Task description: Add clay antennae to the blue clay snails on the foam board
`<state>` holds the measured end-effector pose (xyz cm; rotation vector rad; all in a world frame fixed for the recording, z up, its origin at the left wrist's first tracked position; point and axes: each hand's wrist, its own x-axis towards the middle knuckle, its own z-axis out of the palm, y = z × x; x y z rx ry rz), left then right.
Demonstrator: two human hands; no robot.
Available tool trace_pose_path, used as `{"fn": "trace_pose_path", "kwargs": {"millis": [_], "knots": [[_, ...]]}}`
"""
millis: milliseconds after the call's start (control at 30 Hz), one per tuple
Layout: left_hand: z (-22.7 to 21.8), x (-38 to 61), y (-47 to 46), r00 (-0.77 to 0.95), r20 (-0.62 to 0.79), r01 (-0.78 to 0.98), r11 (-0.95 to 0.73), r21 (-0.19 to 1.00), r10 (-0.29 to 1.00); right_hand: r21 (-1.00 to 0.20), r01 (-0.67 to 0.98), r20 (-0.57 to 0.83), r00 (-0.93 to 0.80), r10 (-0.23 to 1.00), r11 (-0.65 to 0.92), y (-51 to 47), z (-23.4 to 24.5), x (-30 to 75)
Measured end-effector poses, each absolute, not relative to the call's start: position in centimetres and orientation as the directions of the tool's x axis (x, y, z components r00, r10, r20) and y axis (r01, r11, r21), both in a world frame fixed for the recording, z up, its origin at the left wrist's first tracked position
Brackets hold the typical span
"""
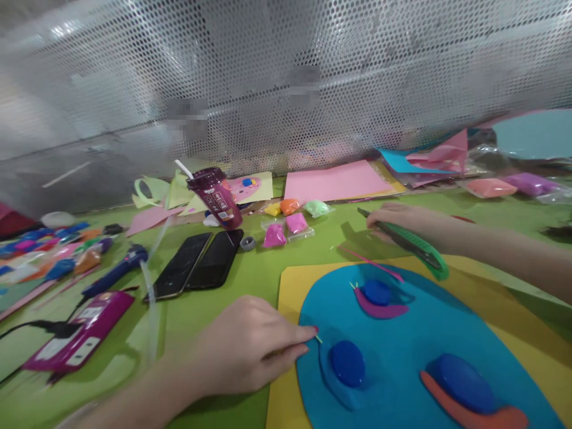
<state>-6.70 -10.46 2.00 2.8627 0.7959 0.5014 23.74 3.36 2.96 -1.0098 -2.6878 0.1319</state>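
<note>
My left hand [254,345] reaches in from the lower left, a fingertip pressing on a thin light-green strip [319,339] at the edge of a blue paper shape [393,363]. Its fingers are stretched forward, with a gap between them. Beside that fingertip sits a dark blue disc [347,363] with a blue curved piece under it. In my right hand [388,217] is a green utility knife [413,243], held above the far side of the sheet. Another disc [376,292] has a purple curved piece [379,308]; a third disc [465,381] has an orange one [473,405].
Two phones [214,262] lie left of the yellow sheet [288,298]. A maroon cup with a straw [218,199], bagged clay [274,234] and pink paper [330,182] stand farther back. A glue gun [116,271] and a magenta power bank [83,333] with cables lie left.
</note>
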Motion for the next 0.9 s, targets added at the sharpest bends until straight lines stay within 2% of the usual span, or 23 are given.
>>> {"fn": "trace_pose_path", "kwargs": {"millis": [100,200,300,467,733,900], "knots": [[2.0,-6.7,-10.5,0.814,0.235,0.489,-0.845,0.216,0.531,-0.078,0.599,0.168,-0.78,0.603,0.797,3.8,3.3,24.6],[2.1,-6.7,-10.7,0.823,0.2,0.495,-0.844,0.208,0.532,0.1,0.551,0.102,-0.834,0.542,0.828,4.2,2.8,25.1],[2.2,-6.8,-10.8,0.815,0.234,0.494,-0.847,0.195,0.53,0.211,0.52,0.074,-0.853,0.517,0.827,4.5,2.2,25.2],[2.4,-6.8,-10.7,0.793,0.304,0.471,-0.848,0.244,0.528,0.216,0.537,0.075,-0.842,0.535,0.815,4.5,2.1,25.2],[2.2,-6.5,-11.2,0.842,0.203,0.459,-0.862,0.214,0.499,0.225,0.534,0.092,-0.844,0.528,0.815,4.2,2.0,25.3],[2.4,-6.6,-10.8,0.8,0.27,0.459,-0.837,0.299,0.535,0.226,0.536,0.076,-0.842,0.534,0.813,4.5,2.0,25.3]]}}
